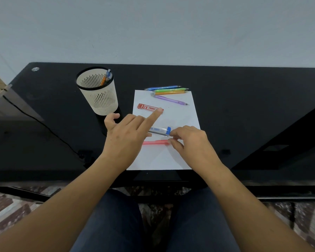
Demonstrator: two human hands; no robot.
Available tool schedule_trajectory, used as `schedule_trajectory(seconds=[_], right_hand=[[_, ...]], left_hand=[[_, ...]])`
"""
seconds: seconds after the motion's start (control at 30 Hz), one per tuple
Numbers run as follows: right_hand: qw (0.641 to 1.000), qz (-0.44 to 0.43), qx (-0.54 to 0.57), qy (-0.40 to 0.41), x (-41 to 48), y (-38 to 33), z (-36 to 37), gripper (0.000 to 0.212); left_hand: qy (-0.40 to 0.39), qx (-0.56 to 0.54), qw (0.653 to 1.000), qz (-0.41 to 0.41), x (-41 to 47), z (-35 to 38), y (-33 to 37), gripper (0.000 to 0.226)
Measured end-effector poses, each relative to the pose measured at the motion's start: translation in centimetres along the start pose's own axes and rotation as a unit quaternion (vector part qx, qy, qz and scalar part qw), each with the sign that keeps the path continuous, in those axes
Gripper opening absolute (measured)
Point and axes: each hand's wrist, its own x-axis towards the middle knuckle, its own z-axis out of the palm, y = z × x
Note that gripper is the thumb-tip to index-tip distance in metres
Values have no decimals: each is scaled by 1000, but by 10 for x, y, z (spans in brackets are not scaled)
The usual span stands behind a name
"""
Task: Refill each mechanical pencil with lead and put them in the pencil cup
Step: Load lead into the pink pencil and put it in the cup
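Note:
A pink mechanical pencil (155, 142) lies across the white paper sheet (180, 117). My right hand (191, 142) pinches its right end with thumb and fingertips. Just above it lies a clear lead tube with a blue cap (161, 131), its left end hidden under my left hand (125, 137). That hand hovers with the index finger stretched out, its tip over the right end of a red lead case (147, 107). Blue (162, 87), green (171, 90), orange (171, 92) and purple (169, 100) pencils lie at the sheet's far edge. The slotted cream pencil cup (100, 99) holds orange and blue pencils (106, 77).
Everything sits on a glossy black desk (244, 106) against a pale wall. A dark cable (44, 124) runs across the desk's left side. My legs in dark trousers show below the front edge.

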Motion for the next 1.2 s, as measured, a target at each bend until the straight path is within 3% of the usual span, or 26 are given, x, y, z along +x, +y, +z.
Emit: schedule_trajectory(seconds=[0.07, 0.17, 0.27, 0.87, 1.2], right_hand=[[1000, 0, 5, 6, 0, 1, 1, 28], [1000, -2, 8, 4, 0, 2, 1, 28], [1000, -5, 11, 3, 0, 2, 1, 27], [997, -43, 43, 47, -2, 8, 6, 16], [995, -62, 30, 79, -4, 13, 7, 19]], left_hand=[[1, -2, 1000, -2, 0, 0, 0, 76], [16, -9, 1000, 14, 0, 2, -3, 43], [8, -22, 1000, 2, -1, 3, -3, 31], [-23, -47, 998, -40, -1, 1, -1, 26], [-124, -19, 986, -114, -9, 9, -6, 27]])
